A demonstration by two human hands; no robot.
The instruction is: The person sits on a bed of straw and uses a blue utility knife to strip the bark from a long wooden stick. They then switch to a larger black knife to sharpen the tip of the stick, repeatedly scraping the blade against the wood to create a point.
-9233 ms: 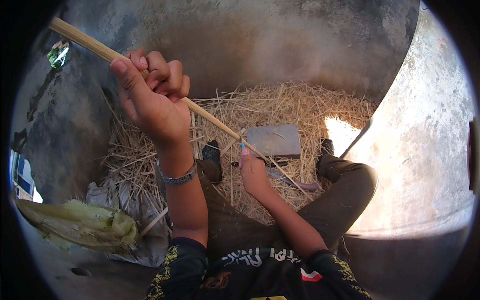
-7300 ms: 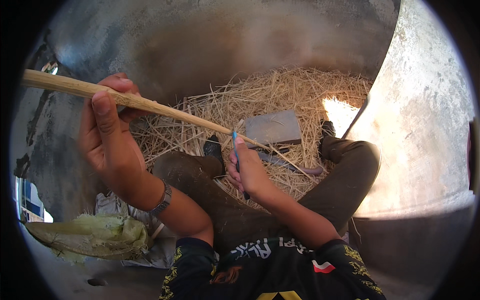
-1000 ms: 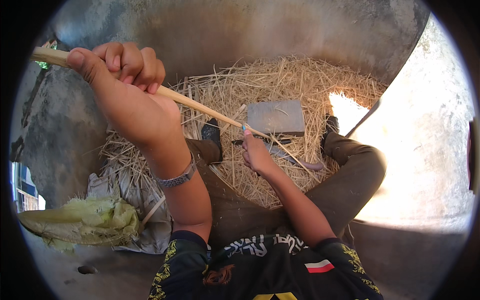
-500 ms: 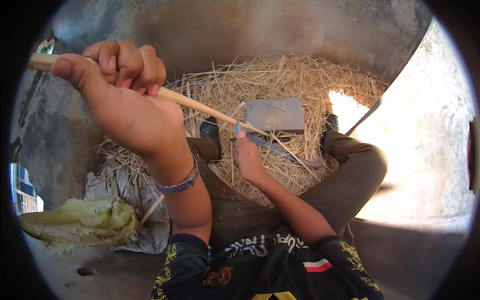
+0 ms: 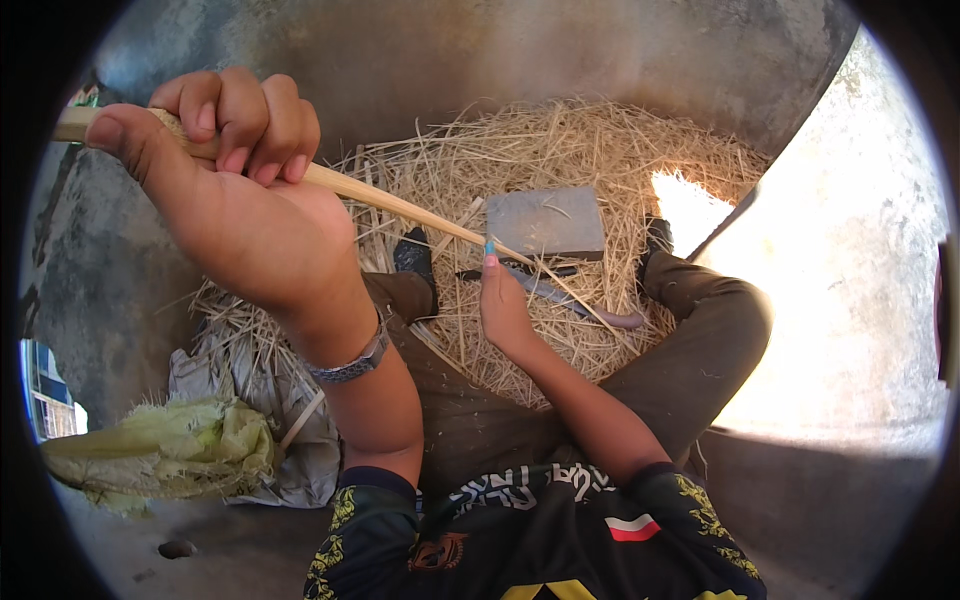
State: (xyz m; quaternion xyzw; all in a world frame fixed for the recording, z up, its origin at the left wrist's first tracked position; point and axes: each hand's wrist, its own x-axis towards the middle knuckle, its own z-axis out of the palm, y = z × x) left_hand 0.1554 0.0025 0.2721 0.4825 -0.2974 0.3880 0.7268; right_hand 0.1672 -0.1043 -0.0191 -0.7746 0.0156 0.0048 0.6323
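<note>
Head cam: nearest to me, L hand (image 5: 240,200) is up big at 10 o'clock, fingers curled tight together round the pale stick (image 5: 400,207), thumb laid along it twd the thick end. Metal wrist band (image 5: 355,362) on that arm, abt 8 o'clock. Dark shirt (image 5: 560,530) w/ yellow trim fills 6 o'clock.

Stick slopes from 10 o'clock down past dead centre, tapering; a thin pale sliver (image 5: 580,300) carries on from there twd 4 o'clock.

R hand (image 5: 505,305) sits approx centre, fingers folded in, thumb straight up against a blue-ended tool (image 5: 490,247). Its blue end touches the stick's thin part. Most of the tool's hidden in the fist on my feed, so can't tell its full shape.

Brown trousers (image 5: 690,350), knees apart, R knee at abt 4 o'clock; dark footwear (image 5: 412,255) shows at 11 o'clock, just L of centre. Yellow-green sack (image 5: 190,445) at 8 o'clock, overlapping a grey sheet (image 5: 310,455).

Down on the straw (image 5: 650,150): a grey blade (image 5: 550,290) w/ curved brownish handle (image 5: 626,320), just off centre at 3 o'clock, & above it a grey flat block (image 5: 545,222) at 1 o'clock, near the tool.

Farthest: curved grey wall (image 5: 500,50) across 12 o'clock, & a sunlit wall (image 5: 850,300) at 3 o'clock.
</note>
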